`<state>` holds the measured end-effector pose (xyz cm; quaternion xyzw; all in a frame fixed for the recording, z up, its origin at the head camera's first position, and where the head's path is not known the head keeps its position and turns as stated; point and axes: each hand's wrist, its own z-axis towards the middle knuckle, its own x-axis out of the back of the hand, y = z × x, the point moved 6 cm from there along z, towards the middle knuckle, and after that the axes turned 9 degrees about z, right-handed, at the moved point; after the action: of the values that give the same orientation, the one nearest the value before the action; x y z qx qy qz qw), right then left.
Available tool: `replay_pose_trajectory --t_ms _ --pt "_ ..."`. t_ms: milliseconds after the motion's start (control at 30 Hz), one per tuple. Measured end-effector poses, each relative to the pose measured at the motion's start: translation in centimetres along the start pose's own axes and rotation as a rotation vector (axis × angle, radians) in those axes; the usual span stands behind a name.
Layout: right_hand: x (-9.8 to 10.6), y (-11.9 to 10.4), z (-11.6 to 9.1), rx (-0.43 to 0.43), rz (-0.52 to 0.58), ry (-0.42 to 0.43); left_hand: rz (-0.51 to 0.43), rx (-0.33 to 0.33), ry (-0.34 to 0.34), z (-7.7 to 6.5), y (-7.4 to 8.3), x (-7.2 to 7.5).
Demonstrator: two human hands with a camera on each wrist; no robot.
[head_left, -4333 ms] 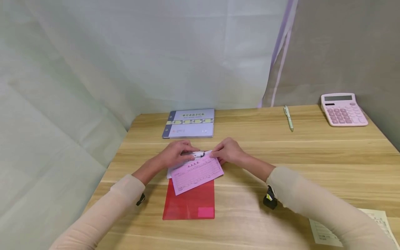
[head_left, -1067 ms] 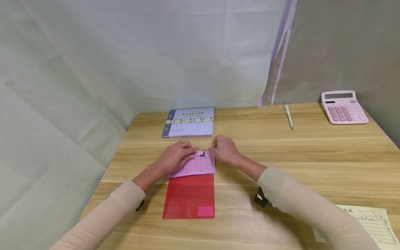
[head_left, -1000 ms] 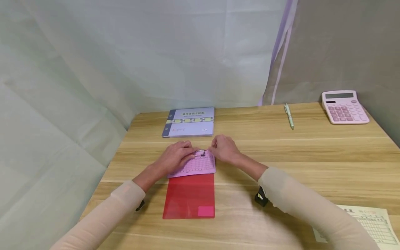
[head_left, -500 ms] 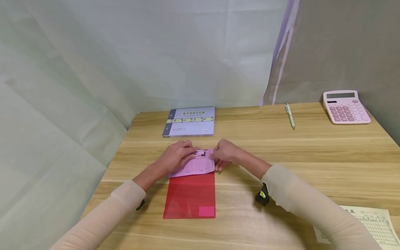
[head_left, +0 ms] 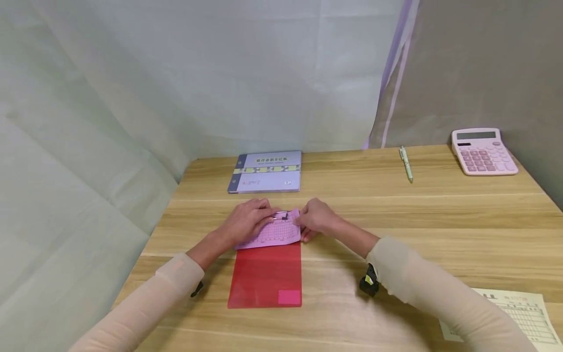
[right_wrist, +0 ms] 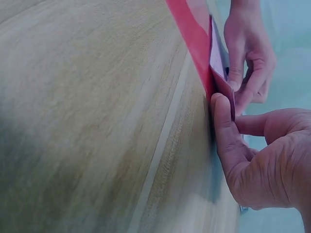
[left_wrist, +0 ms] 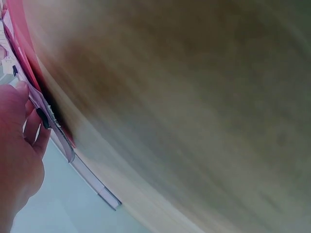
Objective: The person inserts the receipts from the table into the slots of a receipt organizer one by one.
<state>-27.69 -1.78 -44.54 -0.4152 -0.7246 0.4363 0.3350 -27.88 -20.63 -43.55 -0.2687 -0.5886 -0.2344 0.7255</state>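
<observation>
A red see-through clipboard (head_left: 267, 276) lies on the table with a pink printed slip (head_left: 278, 233) across its upper half. My left hand (head_left: 247, 221) covers the slip's left part and grips the metal clip (head_left: 281, 215) at the top edge. With thumb and fingers, my right hand (head_left: 317, 217) pinches the right edge of the slip, near its upper corner. In the right wrist view, that edge of the slip (right_wrist: 224, 90) curls up from the red board (right_wrist: 194, 41) at the right thumb and fingertips. The left wrist view catches the left fingers (left_wrist: 34, 128) around the clip's black end.
Behind the clipboard lies a blue-and-white ledger book (head_left: 268, 172). A green pen (head_left: 406, 165) and a pink calculator (head_left: 485, 152) are at the back right. A pale yellow form (head_left: 523, 313) lies at the front right, partly under the right sleeve.
The pink slip, earlier slanted across the board, now lies nearly square with its top at the clip. My right hand has shifted slightly down from the top corner along the slip's right edge.
</observation>
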Motion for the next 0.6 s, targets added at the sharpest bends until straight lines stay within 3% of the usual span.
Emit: replay_pose_trajectory --t_ms 400,600 --pt "0.2 0.0 -0.1 0.006 -0.022 -0.001 -0.043 0.019 -0.004 0.1 -0.2 -0.1" --pt "2.2 -0.5 -0.4 0.091 -0.084 0.028 -0.063 0.057 -0.04 0.0 -0.4 -0.3"
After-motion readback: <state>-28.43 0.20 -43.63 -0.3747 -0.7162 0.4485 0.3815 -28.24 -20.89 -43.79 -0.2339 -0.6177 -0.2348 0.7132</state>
